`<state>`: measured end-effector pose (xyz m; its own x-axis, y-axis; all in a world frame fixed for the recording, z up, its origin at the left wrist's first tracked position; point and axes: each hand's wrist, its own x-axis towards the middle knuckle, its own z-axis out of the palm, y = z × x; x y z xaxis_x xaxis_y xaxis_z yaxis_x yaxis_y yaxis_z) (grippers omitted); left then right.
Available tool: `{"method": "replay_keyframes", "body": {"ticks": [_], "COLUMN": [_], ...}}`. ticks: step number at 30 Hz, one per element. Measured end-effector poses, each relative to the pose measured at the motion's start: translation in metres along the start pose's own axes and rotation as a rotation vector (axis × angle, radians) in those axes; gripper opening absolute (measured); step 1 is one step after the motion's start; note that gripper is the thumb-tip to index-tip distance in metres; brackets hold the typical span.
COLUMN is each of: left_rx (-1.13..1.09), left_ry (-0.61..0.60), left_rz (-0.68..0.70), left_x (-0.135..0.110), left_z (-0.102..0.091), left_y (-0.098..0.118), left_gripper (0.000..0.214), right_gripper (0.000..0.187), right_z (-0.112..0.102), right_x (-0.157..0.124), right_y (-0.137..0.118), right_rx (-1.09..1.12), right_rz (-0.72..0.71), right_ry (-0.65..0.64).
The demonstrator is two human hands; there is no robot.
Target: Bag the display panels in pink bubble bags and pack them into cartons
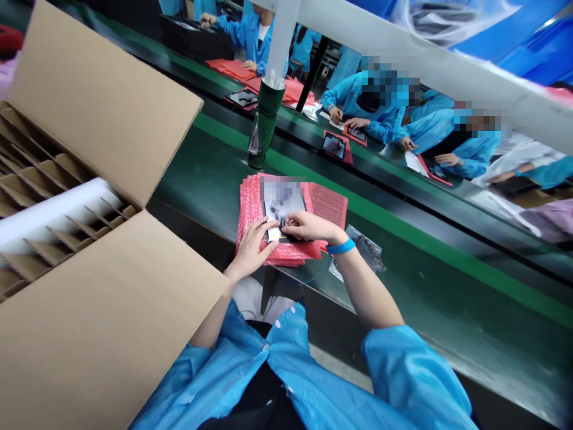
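A stack of pink bubble-wrap bags (250, 206) lies on the near edge of the green conveyor belt (403, 227). On top of it rests a flat dark panel (283, 209), partly blurred. My left hand (255, 245) lies on the stack with its fingers pressed to the panel's lower left corner. My right hand (311, 226), with a blue wristband, pinches the panel's lower edge. A clear bag with small parts (369, 248) sits just right of my right forearm.
A large open cardboard box with dividers (54, 173) stands at my left, its flaps (111, 316) spread wide. A green-based post (264, 125) rises behind the stack. Across the belt, several people in blue coats handle panels and pink bags (338, 146).
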<state>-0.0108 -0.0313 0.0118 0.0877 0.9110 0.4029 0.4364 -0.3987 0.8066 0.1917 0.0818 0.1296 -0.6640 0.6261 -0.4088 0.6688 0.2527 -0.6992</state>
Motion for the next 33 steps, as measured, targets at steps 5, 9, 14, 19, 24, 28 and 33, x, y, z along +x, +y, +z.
{"method": "replay_keyframes", "body": {"ticks": [5,9,14,19,24,28,33], "left_rx": [0.050,0.118,0.053,0.029,0.028,0.020,-0.011], "left_ry": [0.009,-0.064,-0.066,-0.073,-0.079,-0.082,-0.074], "left_rz": [0.089,0.076,0.023,-0.010,-0.007,-0.016,-0.004], "left_x": [0.001,0.002,0.005,0.007,0.006,0.004,0.003], "left_z": [0.000,0.002,-0.002,-0.002,-0.001,-0.001,0.002], "left_y": [0.005,0.007,0.008,0.008,0.007,0.004,-0.006], "left_gripper": [0.057,0.050,0.039,0.037,0.036,0.037,0.038], "right_gripper": [0.030,0.027,0.019,0.039,0.038,0.038,0.051], "right_z": [0.010,0.030,0.077,0.112,0.122,0.124,0.121], "right_x": [-0.004,-0.014,-0.034,-0.046,-0.039,-0.040,-0.068], "right_y": [0.006,0.014,0.037,0.064,0.061,0.061,0.124], "right_rx": [-0.051,-0.085,-0.336,-0.621,-0.641,-0.549,-0.276], "right_rz": [-0.034,-0.027,-0.325,-0.441,-0.355,-0.359,-0.220], "right_ry": [0.139,0.381,0.764,0.861,0.899,0.888,1.173]}}
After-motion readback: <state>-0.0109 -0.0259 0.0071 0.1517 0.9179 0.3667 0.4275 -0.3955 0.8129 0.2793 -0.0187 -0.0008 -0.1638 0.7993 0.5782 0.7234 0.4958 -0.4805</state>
